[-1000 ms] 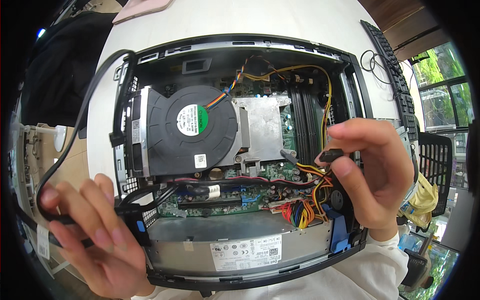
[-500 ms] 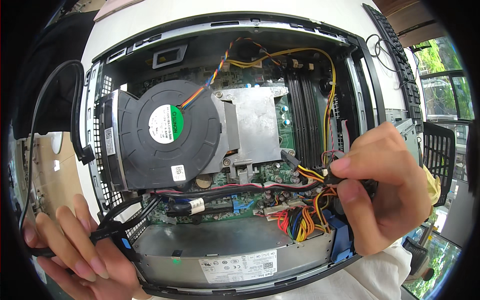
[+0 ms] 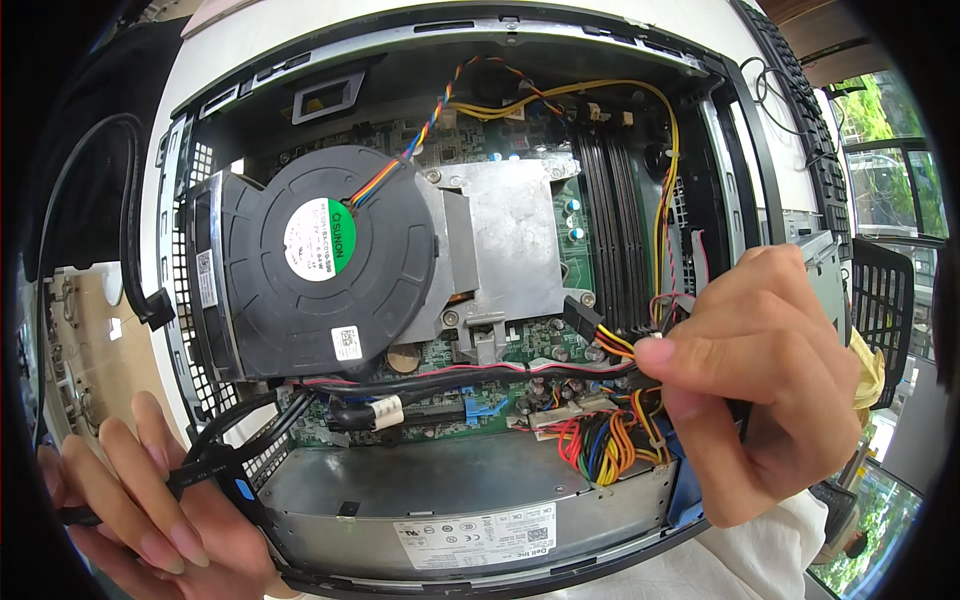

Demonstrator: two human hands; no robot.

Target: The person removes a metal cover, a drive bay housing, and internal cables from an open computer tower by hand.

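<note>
An open desktop computer case (image 3: 600, 552) lies in front of me. At its lower left, my left hand (image 3: 170, 510) has its fingers curled around a black flat data cable (image 3: 205, 472). That cable loops up at the far left, and its loose plug (image 3: 155, 308) hangs beside the case wall. On the right, my right hand (image 3: 770, 380) pinches the power cable (image 3: 617, 344) of yellow, red and black wires between thumb and forefinger. Its black connector (image 3: 582, 318) points up-left, over the board near the metal heatsink cover (image 3: 510, 240). The pinched part is hidden by my fingertips.
A round black blower fan (image 3: 290, 300) fills the case's left half. Black memory slots (image 3: 612, 220) stand right of the heatsink cover. A silver power supply (image 3: 330, 490) with bundled coloured wires (image 3: 600, 450) lies along the near side. A keyboard (image 3: 800, 110) is at the far right.
My right hand, with the power cable, has shifted slightly left and stays pinched. The flat cable's loop and plug have moved a little left. My left hand keeps its grip.
</note>
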